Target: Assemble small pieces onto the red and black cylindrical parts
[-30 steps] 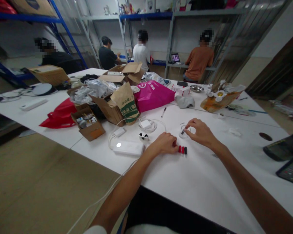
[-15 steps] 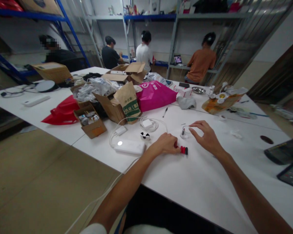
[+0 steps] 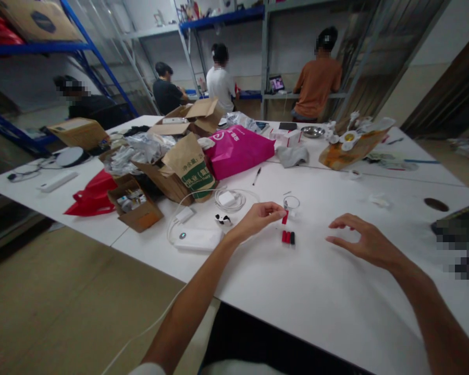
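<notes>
My left hand (image 3: 262, 214) pinches a small red cylinder (image 3: 285, 217) between thumb and fingertips, just above the table. Below it, two more red cylinders (image 3: 286, 237) and a black one (image 3: 293, 238) stand side by side in a short row. Right behind the held cylinder is a small clear cup (image 3: 292, 203) with a dark piece inside; the hand partly overlaps it in view. My right hand (image 3: 354, 237) hovers over the table to the right, thumb and fingers apart, with nothing in it.
Left of my left hand lie a white power bank (image 3: 199, 239), a coiled white cable (image 3: 230, 199) and a black-and-white figure (image 3: 222, 220). Farther back are a pink bag (image 3: 242, 151), an open carton (image 3: 138, 211) and a pen (image 3: 257, 176). Several people sit at the far shelves.
My left hand has lifted a red cylinder from beside the row and carried it up toward the clear cup. My right hand has drawn back from the cup, to the right.
</notes>
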Demonstrator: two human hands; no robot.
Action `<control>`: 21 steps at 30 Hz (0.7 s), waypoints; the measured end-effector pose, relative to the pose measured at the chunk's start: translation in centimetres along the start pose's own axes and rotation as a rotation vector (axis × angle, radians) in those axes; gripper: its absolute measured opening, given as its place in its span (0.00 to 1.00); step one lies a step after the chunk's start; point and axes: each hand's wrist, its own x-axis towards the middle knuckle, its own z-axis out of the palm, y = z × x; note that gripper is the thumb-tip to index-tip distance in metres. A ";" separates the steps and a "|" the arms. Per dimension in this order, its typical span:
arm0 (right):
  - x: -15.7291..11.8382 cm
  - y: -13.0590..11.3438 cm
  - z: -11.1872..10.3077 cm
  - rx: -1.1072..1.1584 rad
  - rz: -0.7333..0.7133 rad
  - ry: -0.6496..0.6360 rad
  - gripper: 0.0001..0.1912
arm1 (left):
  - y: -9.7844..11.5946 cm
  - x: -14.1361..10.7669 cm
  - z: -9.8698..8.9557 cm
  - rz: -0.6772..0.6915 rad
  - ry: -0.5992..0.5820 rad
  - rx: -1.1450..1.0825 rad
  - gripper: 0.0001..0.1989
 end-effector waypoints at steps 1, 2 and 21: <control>-0.3 0.5 -0.3 -0.012 0.043 -0.049 0.25 | 0.1 0.0 0.2 -0.013 0.011 -0.118 0.21; -0.5 1.0 -0.6 -0.023 0.076 -0.095 0.26 | 0.1 0.1 0.3 -0.031 0.025 -0.231 0.21; 0.0 -1.8 -0.7 0.249 0.202 -0.059 0.21 | 0.6 0.2 -0.2 -0.155 0.136 -0.695 0.17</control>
